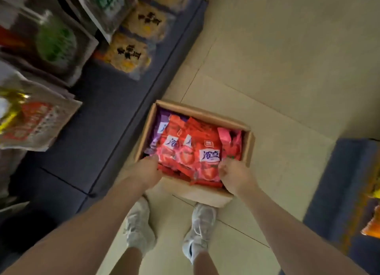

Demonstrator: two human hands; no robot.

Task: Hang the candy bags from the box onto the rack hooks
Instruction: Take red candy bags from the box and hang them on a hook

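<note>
An open cardboard box stands on the floor in front of my feet. It holds several red candy bags with strawberry pictures, and a purple bag lies along its left side. My left hand is over the near left corner, fingers curled onto the edge of the red bags. My right hand is over the near right corner and its curled fingers grip the right edge of the front red bag. The picture is blurred, so the fingertips are unclear. No hook of the rack is plainly visible.
A dark blue shelf base runs along the left, with hanging snack packs and yellow bags above it. Another blue shelf with orange packs is at the right. Beige floor tiles lie beyond the box. My white shoes stand just behind it.
</note>
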